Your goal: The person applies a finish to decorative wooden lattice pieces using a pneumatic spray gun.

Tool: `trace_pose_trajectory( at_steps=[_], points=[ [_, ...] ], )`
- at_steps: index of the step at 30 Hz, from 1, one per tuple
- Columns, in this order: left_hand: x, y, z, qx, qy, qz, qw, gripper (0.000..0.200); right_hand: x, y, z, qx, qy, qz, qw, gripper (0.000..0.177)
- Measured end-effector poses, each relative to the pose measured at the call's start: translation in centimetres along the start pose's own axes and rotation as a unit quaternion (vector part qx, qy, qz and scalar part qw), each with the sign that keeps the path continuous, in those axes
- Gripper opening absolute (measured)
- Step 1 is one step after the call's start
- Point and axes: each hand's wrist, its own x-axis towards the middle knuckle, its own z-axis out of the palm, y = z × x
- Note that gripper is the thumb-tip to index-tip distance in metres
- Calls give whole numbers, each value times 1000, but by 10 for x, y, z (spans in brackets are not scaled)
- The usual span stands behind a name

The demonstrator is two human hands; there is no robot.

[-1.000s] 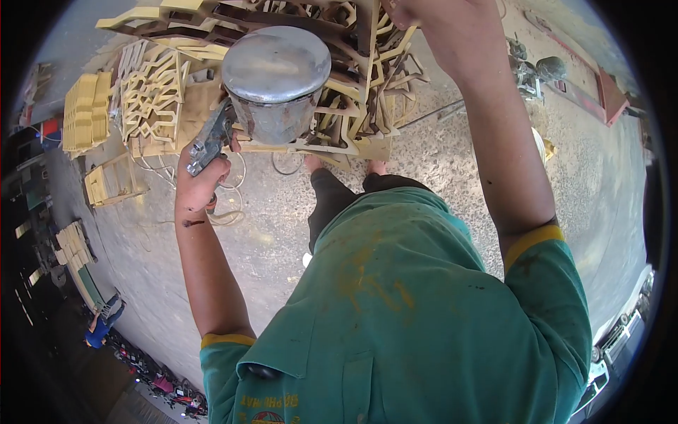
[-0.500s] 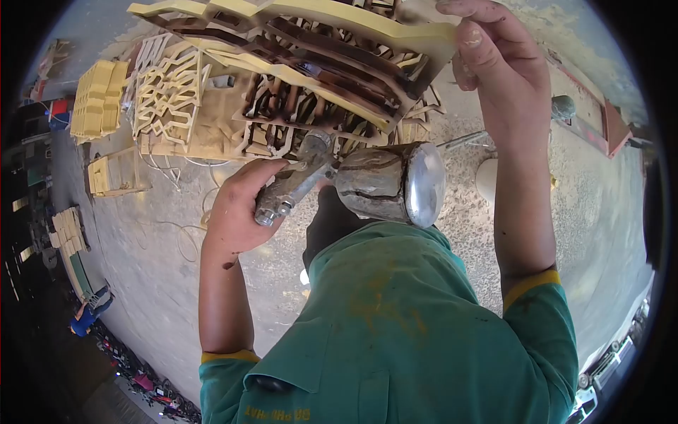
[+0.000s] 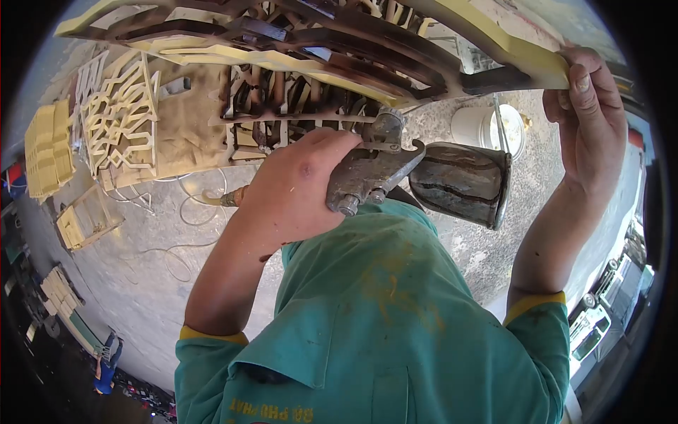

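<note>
We're looking down past a green shirt, and our left hand point(image 3: 296, 187) is wrapped tight around the grip of a spray gun point(image 3: 371, 173). Its nozzle points up at the work, and its dented metal cup point(image 3: 462, 184) lies tipped on its side just right of the hand. That tilt looks like the price of aiming upward. An air hose point(image 3: 226, 199) trails off behind the wrist toward the ground. Up on the right, our right hand point(image 3: 590, 113) pinches the corner of a big cut-out fretwork panel point(image 3: 494, 42), thumb beneath and fingers on its edge. The hand lifts it so it hangs slanted across the top of the view, directly over the gun. Held that way, we'd say, the dark-stained inner edges of the slats face the nozzle, while the pale yellow face turns away. Below lies gritty concrete point(image 3: 162, 283), with more pale lattice panels point(image 3: 120, 116) laid flat at left. Stacked yellow pieces point(image 3: 46, 148) sit beyond them. A white bucket point(image 3: 487, 127) stands behind the cup, well apart from both hands.
</note>
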Motion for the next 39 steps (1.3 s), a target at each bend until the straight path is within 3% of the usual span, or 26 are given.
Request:
trace_pose_trajectory(
  at_steps=[3,6,9,13,29,39],
  points=[
    [6,-10,-8,-17,-29,5,999,55,-9,-12,4,-56,48,36,997,27],
    [10,-24,-15,-27,-22,31,999,54,-13,-24,7,-50,-2,80,995,28],
    [7,-38,-26,-14,-12,42,999,55,-17,-26,19,-88,98,91,987,28],
    [2,-46,-39,-15,-45,7,999,56,-19,-34,19,-87,84,122,985,28],
    [12,-39,-30,-46,-79,51,995,51,-16,-48,24,-128,96,168,973,22],
    [2,-54,-53,-36,-27,35,998,48,-13,-49,25,-129,91,165,974,24]
  ],
)
